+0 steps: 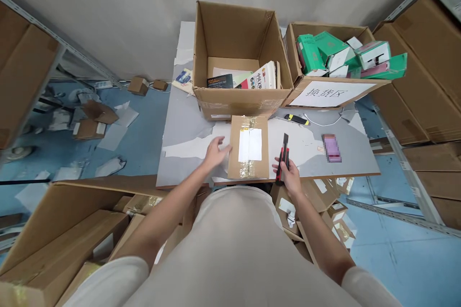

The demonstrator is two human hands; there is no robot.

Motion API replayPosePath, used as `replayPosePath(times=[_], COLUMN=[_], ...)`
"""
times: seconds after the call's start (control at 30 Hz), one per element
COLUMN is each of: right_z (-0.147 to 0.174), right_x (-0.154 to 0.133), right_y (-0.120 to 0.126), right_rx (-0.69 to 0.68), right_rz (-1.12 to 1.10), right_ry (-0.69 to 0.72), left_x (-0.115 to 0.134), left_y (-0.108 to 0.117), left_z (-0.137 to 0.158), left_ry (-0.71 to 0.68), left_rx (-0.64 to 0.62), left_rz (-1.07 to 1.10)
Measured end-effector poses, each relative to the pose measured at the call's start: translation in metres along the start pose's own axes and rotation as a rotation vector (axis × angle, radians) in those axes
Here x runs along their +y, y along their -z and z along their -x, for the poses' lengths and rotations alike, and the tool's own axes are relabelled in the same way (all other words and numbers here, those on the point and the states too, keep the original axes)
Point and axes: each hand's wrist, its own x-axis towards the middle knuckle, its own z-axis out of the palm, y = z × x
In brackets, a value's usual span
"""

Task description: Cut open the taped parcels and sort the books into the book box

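Observation:
A taped cardboard parcel (pixel 235 153) with a white label on top lies flat at the table's front edge. My left hand (pixel 216 152) is at the parcel's left side, fingers apart; whether the fingertips touch it I cannot tell. To the right of the parcel, my right hand (pixel 289 172) grips a red and black box cutter (pixel 283 165), its dark end pointing away from me. Another cutter, yellow and black (pixel 297 119), lies farther back on the table. A phone-like pink item (pixel 332 147), blurred out, rests on the right.
Behind the parcel stands a large open carton (pixel 245 97) with books in it. Beside it, a second carton (pixel 331 93) holds several green boxes. A white cable (pixel 324 123) lies on the table (pixel 183 122). A big carton of parcels (pixel 108 182) stands at lower left; shelving flanks both sides.

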Motion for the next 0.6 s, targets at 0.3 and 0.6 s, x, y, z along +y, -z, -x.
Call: replayPosePath(times=[0.3,0.6], right_z=[0.061,0.020], right_x=[0.030,0.004], right_y=[0.001,0.018], right_rx=[-0.153,-0.060], right_rz=[-0.301,-0.160], right_ry=[-0.434,-0.125], left_x=[0.042,0.007], left_y=[-0.004,0.011], left_z=[-0.125,-0.065], left_ry=[-0.300,-0.130], left_rx=[-0.196,0.015], left_rz=[-0.189,-0.012])
